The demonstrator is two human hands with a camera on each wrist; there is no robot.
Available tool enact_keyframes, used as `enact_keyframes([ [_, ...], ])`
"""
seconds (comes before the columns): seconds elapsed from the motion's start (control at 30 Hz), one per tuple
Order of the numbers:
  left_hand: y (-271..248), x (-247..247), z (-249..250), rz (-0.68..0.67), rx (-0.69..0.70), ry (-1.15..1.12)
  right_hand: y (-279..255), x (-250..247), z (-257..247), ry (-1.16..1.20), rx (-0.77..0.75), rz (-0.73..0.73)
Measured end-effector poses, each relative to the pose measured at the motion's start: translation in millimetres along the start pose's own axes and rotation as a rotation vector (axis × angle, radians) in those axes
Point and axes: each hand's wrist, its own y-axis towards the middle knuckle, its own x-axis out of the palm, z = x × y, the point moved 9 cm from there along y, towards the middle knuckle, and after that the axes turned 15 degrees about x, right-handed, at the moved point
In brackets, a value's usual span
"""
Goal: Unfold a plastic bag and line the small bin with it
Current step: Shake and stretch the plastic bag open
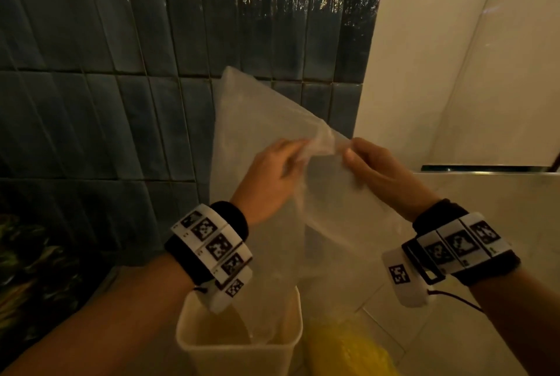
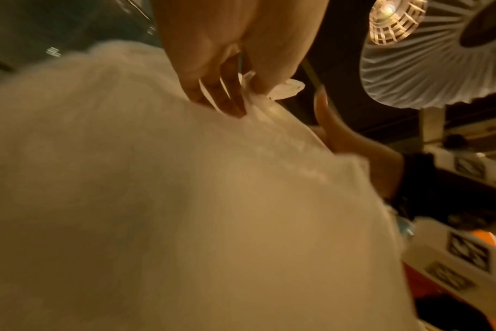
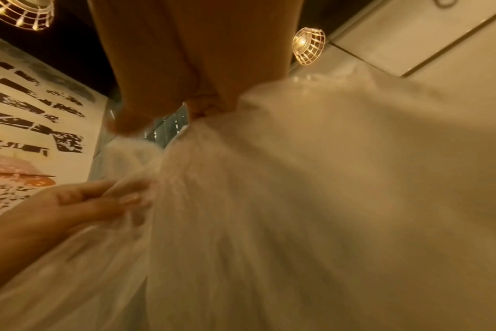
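I've got my left hand (image 1: 272,177) and right hand (image 1: 374,168) both pinching the translucent plastic bag (image 1: 257,133) above the small bin (image 1: 291,342).

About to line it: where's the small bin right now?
Head view, bottom centre: the small bin stands below the left hand, the plastic bag hanging into it.

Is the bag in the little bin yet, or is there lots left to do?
Partly. Done: the plastic bag is unfolded into a big sheet. In hand: the left hand and right hand pinch its top edge above the small bin, and its bottom tip hangs just inside. Left: opening the mouth, pushing the bag down and folding it over the rim.
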Motion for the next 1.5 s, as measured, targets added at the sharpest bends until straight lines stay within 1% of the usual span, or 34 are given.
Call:
enact_keyframes([
  [0.07,0.6,-28.2,-20.1,0.104,-0.090,0.005,4.5,-16.7,14.4,-0.024,0.018,0.068],
  [0.17,-2.0,-77.7,-52.2,0.278,-0.234,0.090,11.4,-48.2,43.1,-0.020,0.077,0.230],
  [0.23,-7.3,-106.5,-77.7,0.343,-0.333,0.121,15.4,-66.6,66.0,0.000,0.132,0.312],
  [0.37,-20.4,-156.4,-125.0,0.420,-0.445,0.225,17.6,-97.1,111.8,0.002,0.279,0.458],
  [0.47,-34.3,-184.5,-144.6,0.438,-0.514,0.297,12.4,-117.3,143.5,-0.005,0.358,0.550],
  [0.57,-49.3,-210.3,-154.7,0.432,-0.593,0.424,7.1,-130.0,170.3,-0.046,0.445,0.560],
  [0.67,-59.6,-227.4,-163.1,0.423,-0.649,0.477,3.0,-136.0,179.0,-0.100,0.454,0.546],
  [0.77,-60.6,-237.1,-162.0,0.416,-0.651,0.498,1.3,-137.3,175.7,-0.160,0.419,0.542],
  [0.8,-60.1,-239.3,-161.9,0.433,-0.643,0.486,0.0,-138.6,173.2,-0.172,0.405,0.554],
  [0.9,-57.0,-240.8,-161.4,0.546,-0.630,0.379,-3.2,-141.2,158.9,-0.255,0.366,0.630],
  [0.93,-57.0,-240.5,-162.6,0.569,-0.635,0.354,-3.6,-138.3,153.3,-0.309,0.353,0.630],
  [1.0,-59.8,-241.6,-166.9,0.624,-0.637,0.281,-3.0,-125.9,143.4,-0.450,0.317,0.568],
  [1.07,-63.4,-244.6,-169.2,0.675,-0.643,0.202,-4.7,-122.9,144.8,-0.547,0.325,0.521],
  [1.1,-65.9,-246.3,-167.9,0.692,-0.651,0.184,-7.4,-127.8,146.0,-0.542,0.336,0.530],
  [1.13,-67.8,-248.8,-166.9,0.681,-0.657,0.213,-10.6,-134.7,146.3,-0.513,0.349,0.553],
  [1.2,-67.4,-250.6,-163.1,0.630,-0.653,0.283,-15.9,-144.8,143.7,-0.454,0.368,0.584],
  [1.27,-68.5,-253.4,-160.8,0.642,-0.639,0.282,-17.6,-145.5,140.7,-0.414,0.374,0.557],
  [1.37,-78.2,-258.1,-169.3,0.697,-0.683,0.209,-19.2,-148.7,144.8,-0.305,0.406,0.526],
  [1.5,-76.6,-250.9,-167.5,0.725,-0.670,0.128,-22.8,-159.7,144.3,-0.187,0.398,0.597],
])
